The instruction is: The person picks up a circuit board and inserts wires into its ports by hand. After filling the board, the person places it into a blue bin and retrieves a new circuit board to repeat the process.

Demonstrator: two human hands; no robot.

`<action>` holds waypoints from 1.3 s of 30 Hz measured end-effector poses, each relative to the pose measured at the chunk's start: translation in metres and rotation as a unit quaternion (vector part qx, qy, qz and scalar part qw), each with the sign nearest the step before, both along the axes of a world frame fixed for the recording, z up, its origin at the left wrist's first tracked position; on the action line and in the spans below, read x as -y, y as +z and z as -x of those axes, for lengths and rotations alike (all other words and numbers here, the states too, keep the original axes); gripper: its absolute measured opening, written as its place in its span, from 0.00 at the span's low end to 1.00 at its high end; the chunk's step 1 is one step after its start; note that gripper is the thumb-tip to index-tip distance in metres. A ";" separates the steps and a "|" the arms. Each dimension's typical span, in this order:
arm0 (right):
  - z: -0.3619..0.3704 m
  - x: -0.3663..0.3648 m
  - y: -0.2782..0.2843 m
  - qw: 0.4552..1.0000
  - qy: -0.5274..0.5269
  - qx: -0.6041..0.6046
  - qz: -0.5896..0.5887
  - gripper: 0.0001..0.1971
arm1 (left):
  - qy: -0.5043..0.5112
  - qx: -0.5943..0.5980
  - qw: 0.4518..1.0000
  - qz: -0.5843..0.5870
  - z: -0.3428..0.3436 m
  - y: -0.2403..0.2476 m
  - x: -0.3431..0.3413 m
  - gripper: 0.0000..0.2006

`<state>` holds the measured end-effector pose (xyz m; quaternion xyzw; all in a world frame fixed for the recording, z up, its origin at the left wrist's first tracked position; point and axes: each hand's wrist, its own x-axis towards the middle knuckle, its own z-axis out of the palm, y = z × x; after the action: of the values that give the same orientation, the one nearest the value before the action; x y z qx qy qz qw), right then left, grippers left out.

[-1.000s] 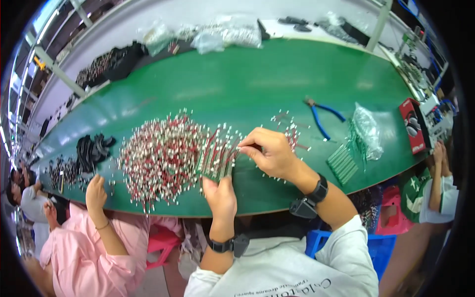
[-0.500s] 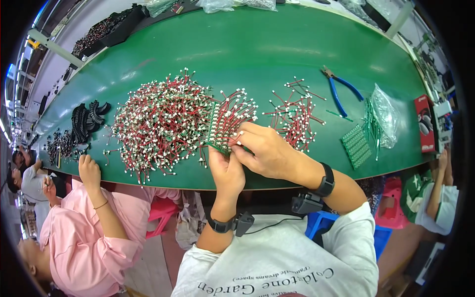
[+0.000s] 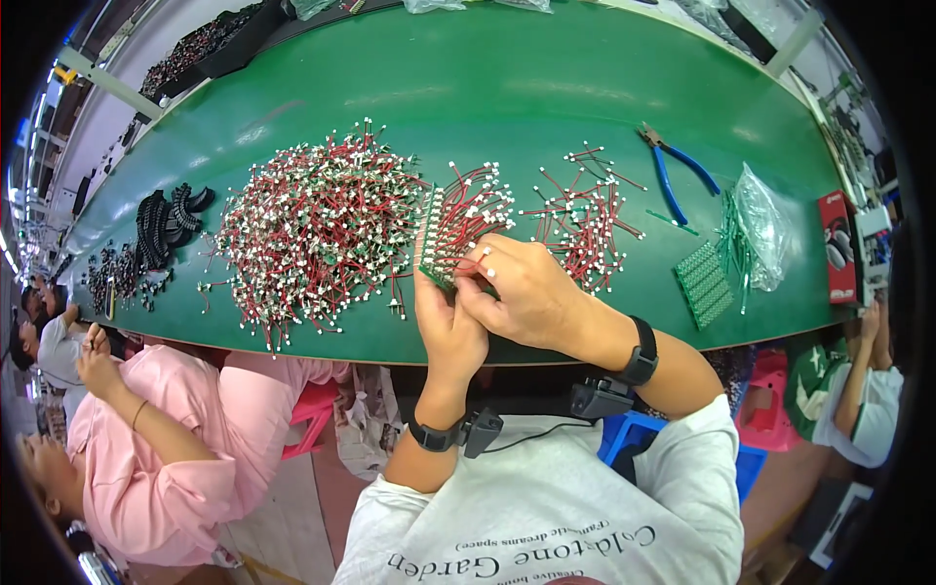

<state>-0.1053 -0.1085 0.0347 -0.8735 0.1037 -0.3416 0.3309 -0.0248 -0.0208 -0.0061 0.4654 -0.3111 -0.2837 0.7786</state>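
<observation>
My left hand (image 3: 450, 336) grips the lower end of a narrow green circuit board panel (image 3: 428, 229), which stands tilted above the table. From its right side fans a row of red wire leads (image 3: 478, 195) with white connectors at their tips. Close against the panel's lower end, my right hand (image 3: 534, 292) is closed, thumb and forefinger pinching a red wire lead whose white connector shows by the knuckles. The fingertips themselves are partly hidden. Left of the panel lies a large heap of wired small boards (image 3: 312, 234); a smaller pile of red wire leads (image 3: 588, 229) is on the right.
Blue-handled cutters (image 3: 673, 171), a green board panel (image 3: 703, 284), thin green strips (image 3: 733, 244), a clear plastic bag (image 3: 762, 229) and a red box (image 3: 837, 249) lie to the right. Black parts (image 3: 161, 229) sit at left, beside a person in pink (image 3: 166, 448).
The panel in my left hand has turned more edge-on. My right hand stays pinching at its lower end. The person in pink has raised a hand and shifted left.
</observation>
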 end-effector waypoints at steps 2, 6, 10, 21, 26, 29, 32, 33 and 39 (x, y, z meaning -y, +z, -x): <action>0.000 0.000 -0.001 1.000 -0.005 -0.002 -0.010 0.06 | 0.004 0.009 1.000 -0.001 -0.001 -0.002 0.000 0.13; -0.002 0.001 -0.001 1.000 -0.004 -0.003 0.001 0.06 | -0.005 0.015 1.000 -0.004 -0.003 -0.008 -0.002 0.17; -0.003 0.000 0.001 0.999 -0.012 -0.017 0.036 0.07 | 0.009 0.031 0.999 -0.015 -0.001 -0.004 -0.001 0.14; -0.001 -0.002 -0.001 0.991 -0.045 -0.047 0.119 0.07 | 0.085 0.172 0.978 -0.077 -0.002 -0.009 0.001 0.19; -0.004 0.001 -0.005 0.994 -0.041 -0.027 0.093 0.08 | 0.079 0.188 0.974 -0.096 -0.001 -0.007 0.001 0.20; -0.005 0.002 -0.011 0.996 -0.046 -0.012 0.071 0.08 | 0.072 0.200 0.971 -0.107 0.000 -0.004 0.000 0.20; -0.002 0.007 -0.009 0.998 -0.048 -0.012 0.047 0.07 | 0.063 0.146 0.984 -0.082 -0.001 -0.009 0.003 0.19; -0.001 0.012 -0.004 0.998 -0.016 -0.002 0.054 0.06 | 0.066 0.101 0.991 -0.058 -0.002 -0.010 0.003 0.19; 0.019 0.091 -0.001 0.963 -0.259 0.005 0.078 0.06 | 0.073 -0.127 0.989 0.014 -0.008 -0.003 0.001 0.26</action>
<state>-0.1247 -0.1995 0.0333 -0.8381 0.2974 -0.4274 0.1629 -0.0167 -0.0217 -0.0092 0.4364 -0.1793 -0.2786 0.8365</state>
